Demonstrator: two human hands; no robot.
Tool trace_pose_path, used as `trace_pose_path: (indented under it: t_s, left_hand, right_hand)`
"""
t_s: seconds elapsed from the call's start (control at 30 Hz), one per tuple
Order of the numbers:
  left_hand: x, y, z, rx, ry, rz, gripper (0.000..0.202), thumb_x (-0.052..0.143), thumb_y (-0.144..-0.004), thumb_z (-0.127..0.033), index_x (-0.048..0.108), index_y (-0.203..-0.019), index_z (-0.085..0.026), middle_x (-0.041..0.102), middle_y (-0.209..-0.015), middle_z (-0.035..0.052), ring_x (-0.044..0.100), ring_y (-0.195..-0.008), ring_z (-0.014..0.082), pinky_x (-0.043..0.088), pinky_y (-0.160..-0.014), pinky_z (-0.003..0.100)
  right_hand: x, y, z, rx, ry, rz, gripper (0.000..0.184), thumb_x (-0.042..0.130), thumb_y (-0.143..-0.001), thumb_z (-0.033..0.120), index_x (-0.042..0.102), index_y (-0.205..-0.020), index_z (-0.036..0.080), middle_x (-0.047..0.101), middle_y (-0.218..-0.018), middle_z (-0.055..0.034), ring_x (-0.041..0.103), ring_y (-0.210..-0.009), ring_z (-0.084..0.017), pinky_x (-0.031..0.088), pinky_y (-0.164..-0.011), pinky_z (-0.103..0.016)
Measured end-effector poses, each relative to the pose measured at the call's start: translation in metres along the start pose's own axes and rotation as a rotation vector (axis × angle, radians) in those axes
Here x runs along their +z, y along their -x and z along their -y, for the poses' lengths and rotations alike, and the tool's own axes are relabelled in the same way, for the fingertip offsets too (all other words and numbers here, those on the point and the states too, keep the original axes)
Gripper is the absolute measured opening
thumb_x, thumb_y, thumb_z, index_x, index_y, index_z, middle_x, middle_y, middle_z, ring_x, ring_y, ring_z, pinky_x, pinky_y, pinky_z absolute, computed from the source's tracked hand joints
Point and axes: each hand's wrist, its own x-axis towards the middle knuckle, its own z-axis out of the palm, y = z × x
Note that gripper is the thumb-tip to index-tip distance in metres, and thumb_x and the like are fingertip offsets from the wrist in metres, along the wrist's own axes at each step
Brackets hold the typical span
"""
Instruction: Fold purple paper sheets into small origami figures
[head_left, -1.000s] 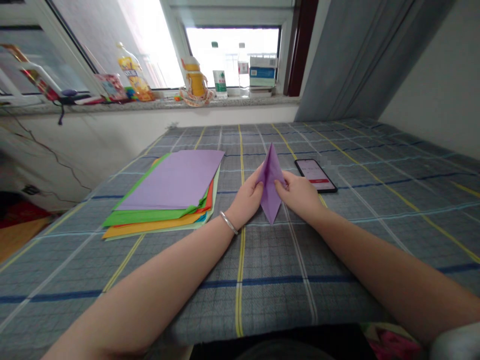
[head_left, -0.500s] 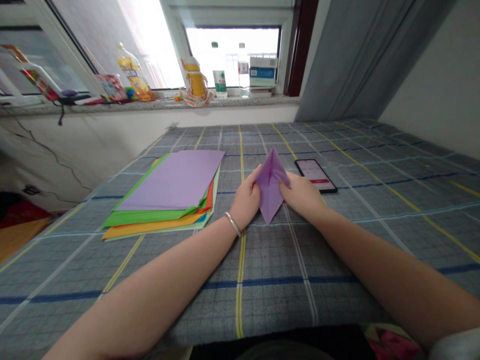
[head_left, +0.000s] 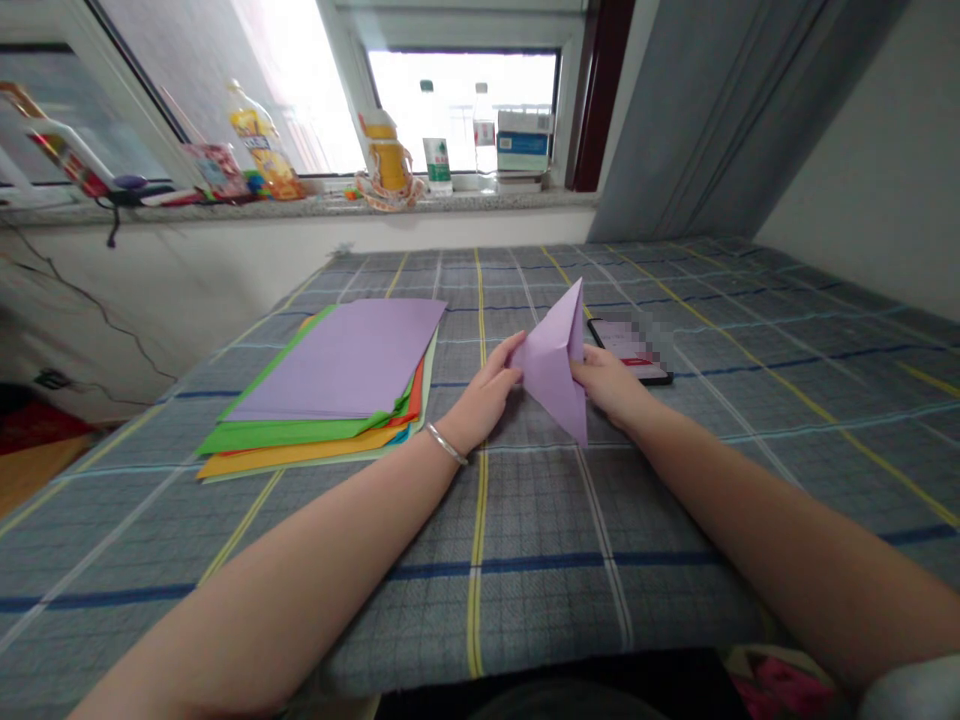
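A folded sheet of purple paper (head_left: 553, 360) is held up between my two hands above the checked cloth. It is turned partly sideways, with one point up and one point down. My left hand (head_left: 489, 388), with a silver bangle at the wrist, pinches its left corner between thumb and fingers. On the other side, my right hand (head_left: 609, 382) grips the right edge near the middle; some of those fingers are hidden behind the paper. Just beyond the right hand lies a phone (head_left: 660, 378), its screen partly blurred.
Left of my hands lies a stack of coloured paper (head_left: 337, 360), purple on top, with green, orange and other sheets beneath. The checked cloth (head_left: 540, 600) covers the surface. Bottles, a yellow flask (head_left: 388, 163) and boxes (head_left: 523, 150) line the windowsill behind.
The purple paper has turned from facing me to a sideways angle and its folds have opened out. My right hand has shifted slightly right with it.
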Motion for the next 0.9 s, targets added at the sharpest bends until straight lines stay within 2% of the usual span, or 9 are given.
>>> trace_pose_path:
  t_s: [0.1, 0.23, 0.33, 0.4, 0.5, 0.57, 0.67, 0.77, 0.9]
  left_hand:
    - [-0.004, 0.000, 0.001, -0.052, -0.020, 0.071, 0.068, 0.063, -0.077, -0.019, 0.043, -0.141, -0.027, 0.052, -0.132, 0.0077, 0.060, -0.101, 0.0206, 0.047, -0.099, 0.045]
    - [-0.005, 0.002, -0.004, -0.113, 0.024, 0.111, 0.071, 0.066, -0.074, -0.016, 0.042, -0.140, -0.029, 0.055, -0.120, 0.0068, 0.059, -0.070, 0.0088, 0.057, -0.076, 0.035]
    - [-0.005, 0.002, -0.006, -0.129, 0.017, 0.096, 0.066, 0.067, -0.073, -0.014, 0.048, -0.135, -0.023, 0.056, -0.112, 0.0058, 0.060, -0.069, 0.0087, 0.057, -0.074, 0.033]
    - [-0.006, 0.000, -0.005, -0.138, 0.033, 0.069, 0.062, 0.066, -0.072, -0.013, 0.050, -0.132, -0.020, 0.057, -0.108, 0.0056, 0.060, -0.070, 0.0094, 0.057, -0.075, 0.035]
    - [-0.006, -0.002, -0.001, -0.145, 0.095, 0.037, 0.061, 0.067, -0.073, -0.015, 0.051, -0.131, -0.020, 0.059, -0.104, 0.0050, 0.060, -0.073, 0.0107, 0.057, -0.077, 0.036]
    - [-0.007, -0.002, -0.001, -0.134, 0.117, 0.026, 0.060, 0.068, -0.074, -0.018, 0.051, -0.131, -0.021, 0.059, -0.105, 0.0049, 0.061, -0.075, 0.0114, 0.057, -0.078, 0.036]
    - [-0.008, 0.000, -0.005, -0.071, 0.001, 0.059, 0.062, 0.071, -0.074, -0.022, 0.051, -0.133, -0.022, 0.059, -0.117, 0.0077, 0.062, -0.083, 0.0150, 0.056, -0.081, 0.037]
    - [-0.010, 0.003, -0.011, 0.068, -0.257, 0.119, 0.080, 0.080, -0.067, -0.030, 0.047, -0.139, -0.022, 0.055, -0.128, 0.0122, 0.059, -0.098, 0.0232, 0.053, -0.086, 0.040]
    - [-0.011, 0.005, -0.013, 0.188, -0.429, 0.133, 0.083, 0.079, -0.070, -0.037, 0.042, -0.143, -0.021, 0.055, -0.125, 0.0127, 0.057, -0.103, 0.0241, 0.053, -0.084, 0.037]
  right_hand:
    - [-0.009, -0.004, -0.006, -0.004, 0.083, -0.099, 0.043, 0.069, -0.067, 0.031, 0.053, -0.105, 0.020, 0.069, -0.087, -0.0039, 0.065, -0.075, -0.019, 0.051, -0.066, -0.032]
    - [-0.014, -0.004, -0.007, -0.122, 0.329, -0.344, 0.050, 0.069, -0.060, 0.027, 0.047, -0.104, 0.023, 0.063, -0.089, -0.0003, 0.054, -0.059, -0.012, 0.044, -0.058, -0.027]
    - [-0.014, 0.000, 0.001, -0.236, 0.525, -0.376, 0.024, 0.065, -0.064, 0.027, 0.052, -0.083, 0.021, 0.059, -0.083, -0.0006, 0.051, -0.062, -0.013, 0.042, -0.062, -0.027]
    - [-0.013, 0.004, 0.009, -0.220, 0.516, -0.299, 0.014, 0.055, -0.077, 0.035, 0.055, -0.076, 0.021, 0.056, -0.070, 0.0002, 0.053, -0.062, -0.015, 0.042, -0.061, -0.028]
    - [-0.012, 0.010, 0.018, -0.204, 0.466, -0.266, 0.041, 0.036, -0.091, 0.048, 0.060, -0.073, 0.020, 0.061, -0.072, -0.0035, 0.059, -0.073, -0.019, 0.045, -0.069, -0.032]
    - [-0.009, 0.013, 0.021, -0.207, 0.434, -0.215, 0.039, 0.045, -0.088, 0.051, 0.063, -0.073, 0.020, 0.066, -0.090, -0.0075, 0.061, -0.088, -0.022, 0.047, -0.078, -0.034]
    - [-0.002, 0.016, 0.021, 0.014, 0.260, -0.031, 0.025, 0.062, -0.079, 0.042, 0.068, -0.087, 0.019, 0.070, -0.099, -0.0099, 0.064, -0.085, -0.024, 0.051, -0.074, -0.036]
    - [0.004, 0.019, 0.021, 0.258, 0.061, -0.008, 0.023, 0.061, -0.082, 0.034, 0.068, -0.095, 0.017, 0.073, -0.090, -0.0099, 0.066, -0.074, -0.023, 0.053, -0.067, -0.035]
    - [0.004, 0.019, 0.021, 0.296, -0.140, -0.017, 0.023, 0.060, -0.084, 0.031, 0.069, -0.097, 0.015, 0.074, -0.096, -0.0101, 0.068, -0.078, -0.022, 0.055, -0.070, -0.033]
